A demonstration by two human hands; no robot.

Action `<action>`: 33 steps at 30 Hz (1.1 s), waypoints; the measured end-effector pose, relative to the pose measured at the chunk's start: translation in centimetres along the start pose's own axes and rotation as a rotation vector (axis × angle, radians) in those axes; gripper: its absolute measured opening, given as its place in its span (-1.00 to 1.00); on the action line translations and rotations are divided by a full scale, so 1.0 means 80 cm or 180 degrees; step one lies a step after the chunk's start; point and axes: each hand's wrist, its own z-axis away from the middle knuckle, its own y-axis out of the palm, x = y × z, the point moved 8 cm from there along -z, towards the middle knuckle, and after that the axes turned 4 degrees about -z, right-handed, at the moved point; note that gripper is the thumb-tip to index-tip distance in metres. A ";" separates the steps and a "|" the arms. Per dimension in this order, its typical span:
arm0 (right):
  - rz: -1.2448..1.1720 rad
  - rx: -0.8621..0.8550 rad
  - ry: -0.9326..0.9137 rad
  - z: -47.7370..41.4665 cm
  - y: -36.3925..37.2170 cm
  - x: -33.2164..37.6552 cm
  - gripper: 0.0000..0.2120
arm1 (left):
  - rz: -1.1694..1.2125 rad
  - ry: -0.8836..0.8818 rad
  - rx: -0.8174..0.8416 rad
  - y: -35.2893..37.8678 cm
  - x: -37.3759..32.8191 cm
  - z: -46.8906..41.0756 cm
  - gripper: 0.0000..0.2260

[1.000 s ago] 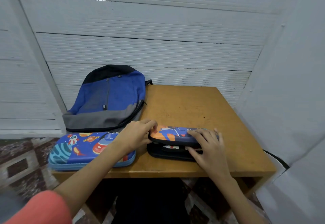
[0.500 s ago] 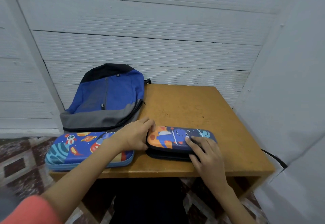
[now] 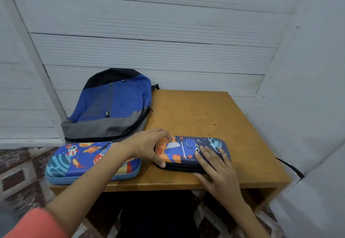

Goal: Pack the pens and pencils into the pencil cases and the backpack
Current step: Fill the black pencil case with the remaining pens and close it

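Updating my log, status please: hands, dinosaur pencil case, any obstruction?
Left hand grips end of dinosaur pencil case; right hand flat on lid. Lid down. Nothing blocking. No loose pens visible.

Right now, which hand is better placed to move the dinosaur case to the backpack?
Probably left. The left hand grips the dinosaur case at its end nearest the backpack; the right hand only rests flat on the lid, fingers straight.

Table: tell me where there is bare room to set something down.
The widest bare patch of the table lies behind the dinosaur pencil case, right of the backpack, out to the far and right edges. A narrower strip lies right of that case. The front is crowded: space pencil case, left hand, right hand.
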 end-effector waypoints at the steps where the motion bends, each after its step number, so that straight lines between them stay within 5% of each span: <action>1: 0.0025 -0.0036 -0.0041 0.000 0.000 -0.001 -0.49 | 0.0019 0.0007 -0.0018 -0.001 0.000 0.000 -0.32; 14: -0.0172 -0.0086 -0.0090 -0.015 -0.006 -0.023 -0.52 | 0.0051 -0.0078 -0.0118 -0.002 0.000 -0.008 -0.33; 21: -0.1065 0.0076 0.1037 -0.040 -0.020 -0.046 -0.67 | 0.1168 -0.0546 -0.0374 -0.007 0.042 -0.015 -0.70; 24: -0.1355 0.0409 0.1334 -0.054 -0.009 -0.066 -0.75 | 0.0981 -0.0609 -0.0066 0.006 0.048 -0.026 -0.59; 27: -0.1755 0.0814 0.1341 -0.066 0.005 -0.070 -0.63 | 0.0766 -0.0484 0.0081 0.009 0.040 -0.037 -0.48; 33: -0.1959 0.0973 0.1392 -0.067 0.015 -0.075 -0.56 | 0.0547 -0.0436 0.0007 0.015 0.051 -0.056 -0.51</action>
